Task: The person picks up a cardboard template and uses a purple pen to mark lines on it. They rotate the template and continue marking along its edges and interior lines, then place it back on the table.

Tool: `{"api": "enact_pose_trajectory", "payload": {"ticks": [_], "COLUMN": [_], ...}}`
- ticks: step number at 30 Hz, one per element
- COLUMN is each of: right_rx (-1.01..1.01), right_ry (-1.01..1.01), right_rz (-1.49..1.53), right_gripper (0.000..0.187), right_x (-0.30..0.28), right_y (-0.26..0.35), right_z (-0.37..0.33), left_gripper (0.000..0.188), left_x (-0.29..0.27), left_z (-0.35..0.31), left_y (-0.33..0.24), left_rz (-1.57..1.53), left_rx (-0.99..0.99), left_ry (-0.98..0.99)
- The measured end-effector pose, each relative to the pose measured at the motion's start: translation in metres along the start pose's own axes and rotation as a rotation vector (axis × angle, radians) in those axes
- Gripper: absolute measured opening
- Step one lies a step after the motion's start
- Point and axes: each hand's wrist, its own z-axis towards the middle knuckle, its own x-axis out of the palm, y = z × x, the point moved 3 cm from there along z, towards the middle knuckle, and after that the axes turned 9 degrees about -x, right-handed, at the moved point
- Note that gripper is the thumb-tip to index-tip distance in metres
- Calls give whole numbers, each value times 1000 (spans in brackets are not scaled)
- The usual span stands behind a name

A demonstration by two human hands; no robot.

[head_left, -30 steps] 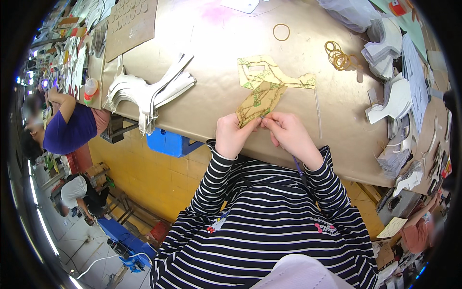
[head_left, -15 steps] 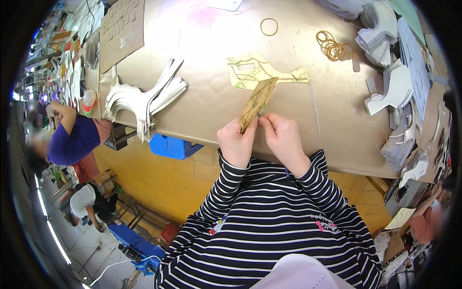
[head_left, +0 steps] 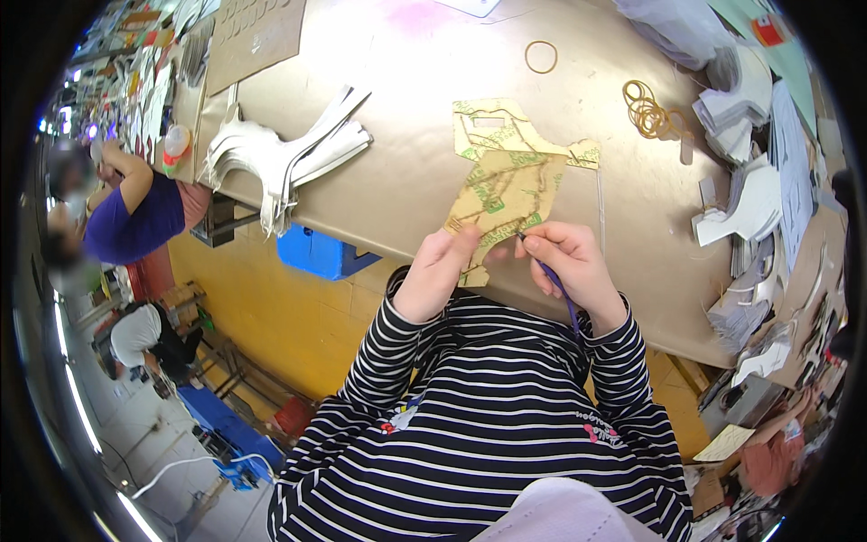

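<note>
A yellowish cut piece point(head_left: 515, 185) with green print and dark lines is gripped along its near left edge by my left hand point(head_left: 432, 275), thumb on top. It is tilted up over the table's near edge. My right hand point(head_left: 578, 266) pinches a thin purple cord-like thing point(head_left: 564, 289) with a dark tip. That tip is at the right edge of the cut piece; whether it touches I cannot tell. Just beyond lies a second yellowish piece point(head_left: 519, 134) with a rectangular slot, flat on the brown tabletop point(head_left: 406, 194) and partly covered by the held one.
A bundle of white curved pieces point(head_left: 275, 158) lies at the left. Rubber bands point(head_left: 646, 110) sit at the far right, near stacked white pieces point(head_left: 754, 199). A brown board point(head_left: 257, 41) is far left. Below the table edge stands a blue stool point(head_left: 312, 253). Another person point(head_left: 135, 217) works at left.
The cut piece has turned from nearly edge-on to show its broad face. My hands have moved apart, and the purple thing now shows in my right hand. The view has shifted slightly.
</note>
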Motion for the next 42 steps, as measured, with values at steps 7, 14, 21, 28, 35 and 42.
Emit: {"api": "enact_pose_trajectory", "payload": {"ticks": [7,14,21,28,35,42], "right_rx": [55,176,42,-147,-202,-203], "right_ry": [-39,60,-116,-335,-319,-313], "right_rz": [16,245,152,12,-25,-11], "right_gripper": [25,24,13,14,15,15], "right_x": [1,8,7,5,-3,-3], "right_y": [4,-1,-8,-4,10,8], "right_z": [3,-5,-24,-53,-52,-51], "left_gripper": [57,37,28,15,12,15], "left_x": [9,-1,3,15,25,31], "left_z": [0,7,1,-14,-28,-31], "left_y": [1,-4,-11,-25,-35,-29], "left_rz": [-125,-155,-167,-93,27,-11], "left_rx": [100,-71,-165,-264,-265,-184], "left_ry": [215,227,308,336,373,352]}}
